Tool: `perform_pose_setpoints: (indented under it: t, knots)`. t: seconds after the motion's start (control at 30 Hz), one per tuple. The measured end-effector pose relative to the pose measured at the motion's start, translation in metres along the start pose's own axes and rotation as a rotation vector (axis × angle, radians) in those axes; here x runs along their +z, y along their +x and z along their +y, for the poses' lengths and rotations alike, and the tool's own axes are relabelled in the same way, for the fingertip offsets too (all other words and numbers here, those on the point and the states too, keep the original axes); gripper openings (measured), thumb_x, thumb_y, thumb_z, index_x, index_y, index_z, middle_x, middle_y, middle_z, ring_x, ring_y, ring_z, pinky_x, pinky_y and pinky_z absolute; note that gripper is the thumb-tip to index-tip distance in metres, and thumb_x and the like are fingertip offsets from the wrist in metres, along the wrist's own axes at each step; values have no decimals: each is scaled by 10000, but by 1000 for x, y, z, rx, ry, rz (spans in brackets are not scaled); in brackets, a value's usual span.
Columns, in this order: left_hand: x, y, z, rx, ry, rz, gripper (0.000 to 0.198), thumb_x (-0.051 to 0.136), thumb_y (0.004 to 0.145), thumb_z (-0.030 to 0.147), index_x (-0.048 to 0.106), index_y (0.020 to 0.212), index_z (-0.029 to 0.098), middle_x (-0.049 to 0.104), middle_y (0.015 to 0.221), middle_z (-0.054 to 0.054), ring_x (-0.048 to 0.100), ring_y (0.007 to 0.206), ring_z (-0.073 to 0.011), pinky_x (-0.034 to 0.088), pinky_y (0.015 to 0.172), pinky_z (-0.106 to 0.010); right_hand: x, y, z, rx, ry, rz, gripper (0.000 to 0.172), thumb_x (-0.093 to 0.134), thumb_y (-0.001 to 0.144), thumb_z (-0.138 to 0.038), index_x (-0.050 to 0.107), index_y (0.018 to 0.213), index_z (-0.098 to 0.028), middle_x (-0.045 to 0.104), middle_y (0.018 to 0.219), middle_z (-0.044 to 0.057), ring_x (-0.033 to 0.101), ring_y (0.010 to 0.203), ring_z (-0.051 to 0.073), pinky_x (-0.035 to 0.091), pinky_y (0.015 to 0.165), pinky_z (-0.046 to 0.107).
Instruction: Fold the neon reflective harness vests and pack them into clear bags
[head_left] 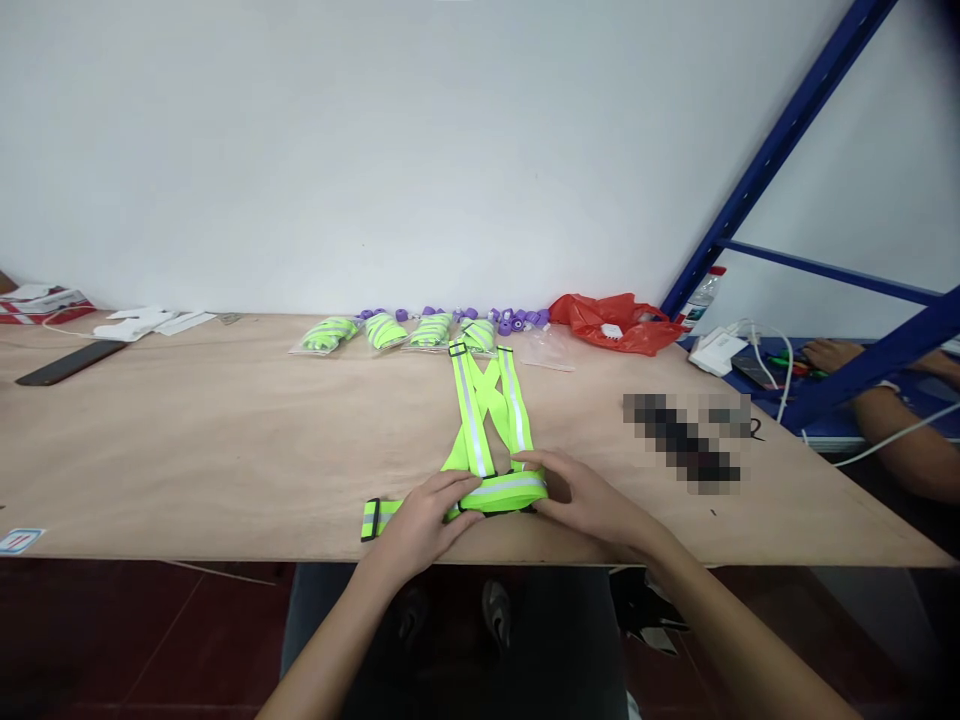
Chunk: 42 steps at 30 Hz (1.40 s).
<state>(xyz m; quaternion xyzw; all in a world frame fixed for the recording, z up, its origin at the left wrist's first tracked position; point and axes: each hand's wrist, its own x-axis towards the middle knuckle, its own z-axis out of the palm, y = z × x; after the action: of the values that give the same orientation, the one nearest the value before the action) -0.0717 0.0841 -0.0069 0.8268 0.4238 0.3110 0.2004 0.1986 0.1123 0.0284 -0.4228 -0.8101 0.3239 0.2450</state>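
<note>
A neon-yellow reflective vest (pixel 474 420) made of straps with silver stripes lies on the table before me. Its shoulder straps point away from me and cross at the back; the waist strap runs sideways at the near edge. My left hand (pixel 427 525) holds the waist strap left of its middle, fingers above and thumb below. At the strap's right end, my right hand (pixel 581 497) has it between fingers and thumb. A short strap end with a black buckle (pixel 375 519) sticks out left of my left hand.
Several clear bags of folded vests (pixel 385 332) line the back, by purple rolls (pixel 517 320). A red plastic bag (pixel 616 322) and an unfilled clear bag (pixel 547 350) lie right of them. Blue shelf posts (pixel 780 130) rise at right; beyond them is another person's hand (pixel 831 354).
</note>
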Motion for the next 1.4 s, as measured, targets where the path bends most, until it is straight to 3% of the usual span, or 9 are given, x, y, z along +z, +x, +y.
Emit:
perform_pose_setpoints:
  t: [0.17,0.33,0.57,0.7,0.83,0.93,1.13,1.4]
  knots:
    - [4,-1,-3,5,0,21,355,644,925,278,636,1277,232,660,1279,-93,645,1155,-240,534,1008,-403,1,-3,2,11,-61,41,560,548,779,-131,571,1325,-251,638,1297,74,619,1155,253,514,973,431]
    - [3,-1,-2,15,11,18,360,657,916,275,641,1274,235,673,1238,-96,642,1140,-246,543,991,-409,5,-5,0,-90,-274,72,608,524,684,-74,599,1266,-232,653,1247,85,589,1151,271,477,983,459]
    - [4,-1,-4,39,13,25,361,652,916,262,643,1276,243,683,1222,-91,645,1124,-245,544,984,-410,29,-8,3,-76,-444,192,427,503,769,-98,627,1161,-216,662,1085,83,584,1023,265,483,917,440]
    - [3,0,-3,10,8,21,336,669,902,252,657,1237,230,679,1227,-90,644,1127,-245,532,995,-402,38,-14,10,-101,-533,276,425,475,820,-88,625,1202,-197,645,1139,117,587,1049,273,507,917,455]
    - [-1,1,2,-31,-16,-4,275,672,897,264,637,1169,238,690,1150,-63,655,1063,-234,548,914,-359,38,-20,7,-294,-657,257,599,430,802,-2,605,1319,-249,604,1328,122,528,1266,287,471,1032,510]
    - [-3,1,5,-91,-46,-19,237,665,896,294,593,1116,245,681,1100,-45,665,989,-228,552,816,-327,35,-22,5,-406,-645,165,705,410,758,57,598,1344,-287,572,1422,80,502,1335,244,469,1081,477]
    - [-3,2,2,-64,-72,-42,164,646,901,273,553,1032,241,640,1147,-45,632,1054,-221,531,873,-327,32,-23,15,-415,-624,134,714,409,761,76,604,1346,-284,579,1428,50,485,1370,232,505,1073,444]
    - [-6,1,3,8,-14,-34,124,660,899,278,596,989,220,630,1187,-74,616,1112,-229,537,924,-349,40,-23,21,-319,-562,233,564,392,881,17,677,1257,-294,648,1343,52,553,1308,233,557,1006,399]
